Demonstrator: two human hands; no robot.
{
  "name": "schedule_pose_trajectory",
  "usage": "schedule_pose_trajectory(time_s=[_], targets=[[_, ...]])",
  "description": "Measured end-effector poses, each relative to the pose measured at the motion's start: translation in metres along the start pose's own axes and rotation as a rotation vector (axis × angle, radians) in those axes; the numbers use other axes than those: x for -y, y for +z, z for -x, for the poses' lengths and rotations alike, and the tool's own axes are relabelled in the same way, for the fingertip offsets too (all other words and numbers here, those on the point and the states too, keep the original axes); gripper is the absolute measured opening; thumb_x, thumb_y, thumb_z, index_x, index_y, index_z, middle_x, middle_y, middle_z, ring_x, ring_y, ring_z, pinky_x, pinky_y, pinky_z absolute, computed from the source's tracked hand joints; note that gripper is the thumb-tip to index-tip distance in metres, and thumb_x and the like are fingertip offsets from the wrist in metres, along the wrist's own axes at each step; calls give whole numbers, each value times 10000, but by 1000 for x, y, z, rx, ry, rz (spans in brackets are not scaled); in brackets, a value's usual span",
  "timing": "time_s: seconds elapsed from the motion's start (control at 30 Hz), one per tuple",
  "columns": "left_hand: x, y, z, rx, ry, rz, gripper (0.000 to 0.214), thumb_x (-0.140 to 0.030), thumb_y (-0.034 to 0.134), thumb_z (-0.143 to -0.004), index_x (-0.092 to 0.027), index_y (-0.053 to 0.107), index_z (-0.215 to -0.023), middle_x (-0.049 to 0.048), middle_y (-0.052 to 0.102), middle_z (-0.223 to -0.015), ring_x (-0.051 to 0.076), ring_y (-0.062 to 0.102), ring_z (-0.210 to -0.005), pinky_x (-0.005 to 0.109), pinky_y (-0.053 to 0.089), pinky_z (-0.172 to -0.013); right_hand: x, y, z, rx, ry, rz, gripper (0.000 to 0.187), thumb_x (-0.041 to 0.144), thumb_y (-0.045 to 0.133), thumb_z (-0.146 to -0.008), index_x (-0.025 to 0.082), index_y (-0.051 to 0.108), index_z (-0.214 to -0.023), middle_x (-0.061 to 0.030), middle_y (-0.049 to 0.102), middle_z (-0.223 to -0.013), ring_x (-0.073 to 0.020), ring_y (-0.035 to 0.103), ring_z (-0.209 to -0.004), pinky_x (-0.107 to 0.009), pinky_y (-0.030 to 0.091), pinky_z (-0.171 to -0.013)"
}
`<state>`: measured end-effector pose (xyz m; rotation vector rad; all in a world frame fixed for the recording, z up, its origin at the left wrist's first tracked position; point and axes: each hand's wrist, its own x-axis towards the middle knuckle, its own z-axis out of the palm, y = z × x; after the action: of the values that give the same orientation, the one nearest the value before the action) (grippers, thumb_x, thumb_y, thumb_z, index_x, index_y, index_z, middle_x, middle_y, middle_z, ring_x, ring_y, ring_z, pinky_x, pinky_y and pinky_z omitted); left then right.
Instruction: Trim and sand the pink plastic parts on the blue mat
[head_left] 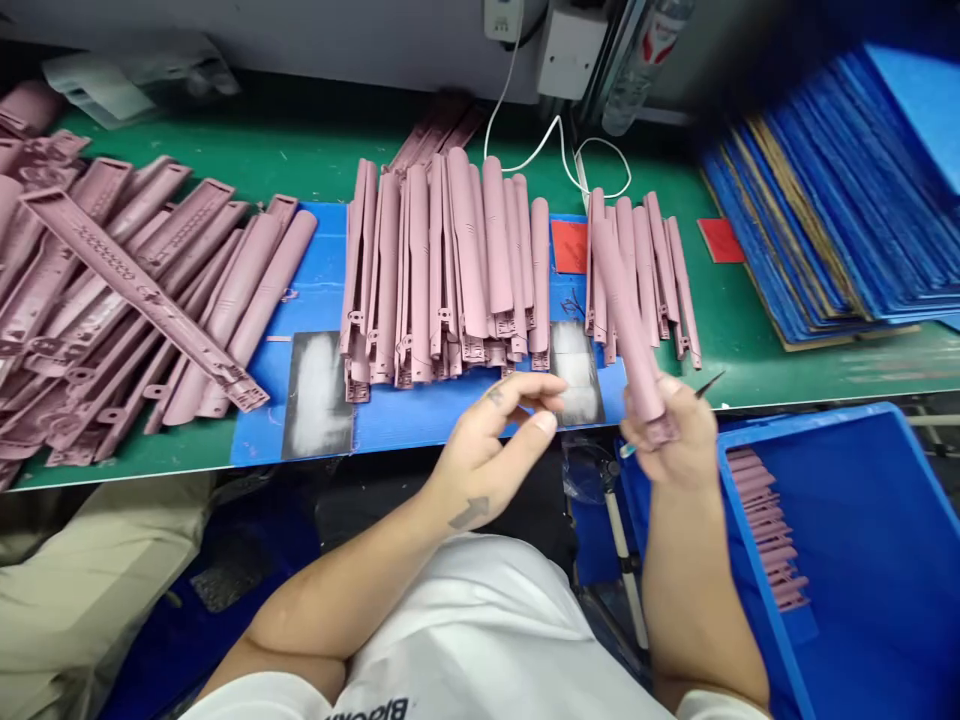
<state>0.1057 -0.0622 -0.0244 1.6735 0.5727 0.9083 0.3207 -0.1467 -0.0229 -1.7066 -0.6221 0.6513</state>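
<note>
My right hand is wrapped round the lower end of a long pink plastic shell, which tilts up over the right-hand group of like shells. A thin tool with a dark pointed tip sticks out of the same hand; its kind I cannot make out. My left hand is held in front of the bench edge with nothing in it, fingers bent and thumb apart from them. Just beyond it, many pink shells stand in a row on a blue sheet.
At the left lies a loose heap of pink shells. A blue bin with shells along one side stands at lower right. Stacked blue sheets rise at the right; a white cable lies behind. Another person's leg shows at lower left.
</note>
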Motion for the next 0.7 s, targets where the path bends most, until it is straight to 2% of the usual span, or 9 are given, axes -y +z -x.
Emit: schedule_pose_trajectory(time_s=[0.03,0.1,0.17,0.27,0.4,0.47,0.53,0.63,0.7], targets=[[5,0,1,-24,-125,209,321,-377,623,-1120,-228,715,-1389,94,781,-1201,166,770,-1033,227,665,-796,-3,10,17,39,36,-56,564,812,713,-771,260,593,-768,78,450,-523,-92,303,-347,-256,255,-315],[9,-5,2,-91,-228,377,460,-494,678,-1078,-247,669,-1465,123,731,-1350,210,753,-1142,272,685,-823,-7,33,53,146,108,-250,536,737,817,-768,233,643,-830,76,503,-530,-77,323,-346,-224,268,-309],[7,-13,3,-130,-212,427,560,-573,656,-1071,-239,629,-1519,156,701,-1434,254,743,-1223,313,695,-858,-8,52,84,262,129,-364,489,657,876,-778,219,683,-874,55,571,-563,-78,369,-359,-212,290,-317],[0,-25,9,-43,-175,401,577,-618,586,-1092,-252,618,-1536,163,716,-1449,286,761,-1236,356,702,-881,-8,61,106,348,89,-385,444,618,872,-804,212,720,-898,36,600,-575,-96,406,-376,-226,317,-341],[-1,-49,34,58,-93,165,480,-467,600,-1115,-241,617,-1538,156,765,-1318,222,798,-1039,328,690,-820,-14,51,78,179,4,-301,431,605,873,-797,208,732,-885,55,563,-533,-95,380,-371,-240,309,-380],[3,-66,48,-22,33,-46,348,-303,624,-1097,-215,684,-1428,102,786,-1118,162,760,-902,277,646,-772,-14,47,51,41,-50,-145,394,548,898,-791,200,747,-898,55,576,-540,-102,412,-389,-245,323,-402],[9,-85,56,-201,111,-298,215,-212,639,-1065,-193,744,-1251,58,766,-988,136,703,-822,255,588,-734,-12,44,24,-63,-108,56,351,494,903,-791,191,762,-899,49,585,-567,-115,461,-447,-257,361,-449],[17,-111,52,-404,-43,-592,146,-262,667,-1046,-183,760,-1126,32,753,-945,133,654,-770,278,541,-752,-8,41,-5,-43,-111,340,376,550,851,-830,186,766,-873,31,596,-618,-131,477,-522,-284,389,-508],[24,-122,40,-411,-213,-660,218,-354,685,-1040,-186,764,-1152,14,743,-909,139,642,-742,295,528,-768,-5,38,-15,11,-114,528,462,629,830,-843,184,770,-950,4,660,-689,-155,522,-562,-304,416,-542]])
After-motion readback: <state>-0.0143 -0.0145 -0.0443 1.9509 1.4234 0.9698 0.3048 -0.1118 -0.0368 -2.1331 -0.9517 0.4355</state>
